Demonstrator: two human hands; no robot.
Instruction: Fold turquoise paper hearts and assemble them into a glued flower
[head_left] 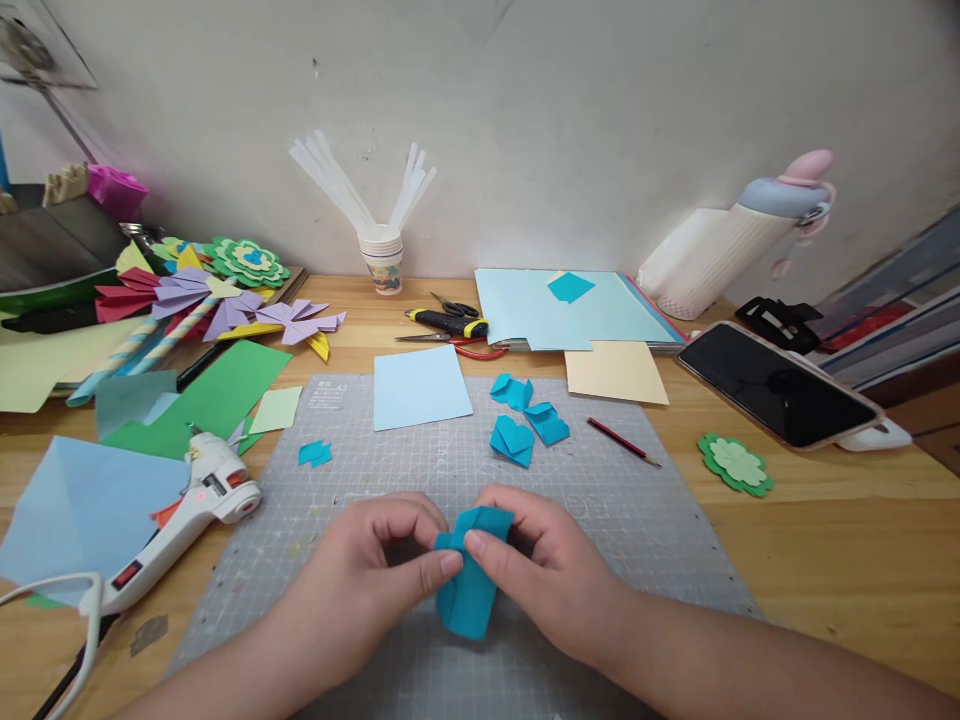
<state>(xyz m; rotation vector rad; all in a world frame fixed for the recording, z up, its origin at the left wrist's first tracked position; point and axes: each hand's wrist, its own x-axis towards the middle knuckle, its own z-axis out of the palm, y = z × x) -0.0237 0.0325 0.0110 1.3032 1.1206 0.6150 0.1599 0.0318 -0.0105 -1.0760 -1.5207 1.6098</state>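
At the left of the wooden surface (825, 545) lies one glue gun (214, 490), its light lit, and on the left part of the cutting mat (660, 540) sit some small turquoise scraps (315, 453), overlapping too closely to count. Next comes the left hand (375, 570), thumb and fingers pinched together on the left edge of one turquoise paper (474, 590), which is held above the near middle of the mat. Behind stand one stack of paper cups (385, 265) with straws too bunched to count, one pale blue sheet (422, 388), one utility knife (448, 322) and two pairs of scissors (454, 304). The held paper is creased and partly folded; its folding looks unfinished, since it is longer and less compact than the three folded pieces (512, 440) grouped beyond it, which seem done. That makes four pieces altogether, three shaped and one in work. The right hand (555, 570) has its thumb pressed on the paper's front, the fingers clamping it from behind. Farther right are one pencil (622, 442), one layered green cutout (735, 465), one bottle (750, 240) and one phone (780, 385), all untouched.
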